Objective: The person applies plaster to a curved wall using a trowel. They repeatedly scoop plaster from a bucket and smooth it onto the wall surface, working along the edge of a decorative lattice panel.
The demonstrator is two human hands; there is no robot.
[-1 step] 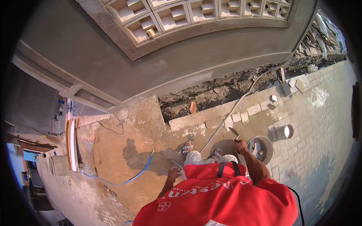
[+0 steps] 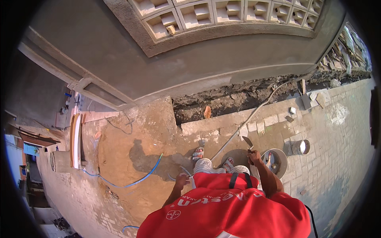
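In the head view my right hand (image 2: 254, 158) grips a trowel (image 2: 248, 143) with its blade raised, just at the left rim of a round bucket (image 2: 282, 166) that has some tools or material inside. My left hand (image 2: 181, 181) hangs at my left side by my red top (image 2: 222, 210), its fingers loosely bent and apart, close to a thin grey hose behind it. My sandalled feet (image 2: 198, 154) stand on the dusty ground beside a long grey hose (image 2: 238, 131).
Ahead lies a dug trench (image 2: 234, 99) along a rendered wall (image 2: 198, 63) with vent blocks. A small pail (image 2: 299, 146) stands right of the bucket, rubble (image 2: 313, 99) farther off. A blue hose (image 2: 147, 176) and long boards (image 2: 75, 141) lie to the left.
The surroundings have shifted slightly rightward in the picture as my view moved. My hands keep much the same pose, the trowel still in my right hand.
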